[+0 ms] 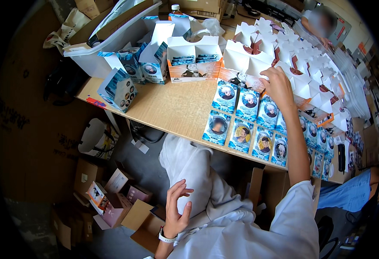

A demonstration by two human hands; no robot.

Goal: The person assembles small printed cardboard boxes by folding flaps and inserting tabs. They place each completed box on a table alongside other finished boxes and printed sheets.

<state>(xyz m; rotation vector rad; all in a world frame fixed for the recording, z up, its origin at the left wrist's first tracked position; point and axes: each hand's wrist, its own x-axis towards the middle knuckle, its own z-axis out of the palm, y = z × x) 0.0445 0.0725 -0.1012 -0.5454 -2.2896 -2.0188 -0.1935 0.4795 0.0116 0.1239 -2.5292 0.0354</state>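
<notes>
My right hand (278, 85) reaches over the table, its fingers curled at the right end of an open white-and-orange display box (242, 77). The inside of that box shows no packets. In front of it lie rows of blue-and-white packets (246, 103) with round character badges. A similar display box (195, 73) to its left holds two stacks of blue packets (183, 60). My left hand (177, 209) hangs above my lap, fingers apart, with nothing in it.
Opened blue boxes (119, 90) stand at the table's left, beside a clear plastic bin (83, 56). Many open display boxes (301, 64) fill the right side. Cardboard boxes (116, 203) lie on the floor. Another person (321, 26) is at the far right.
</notes>
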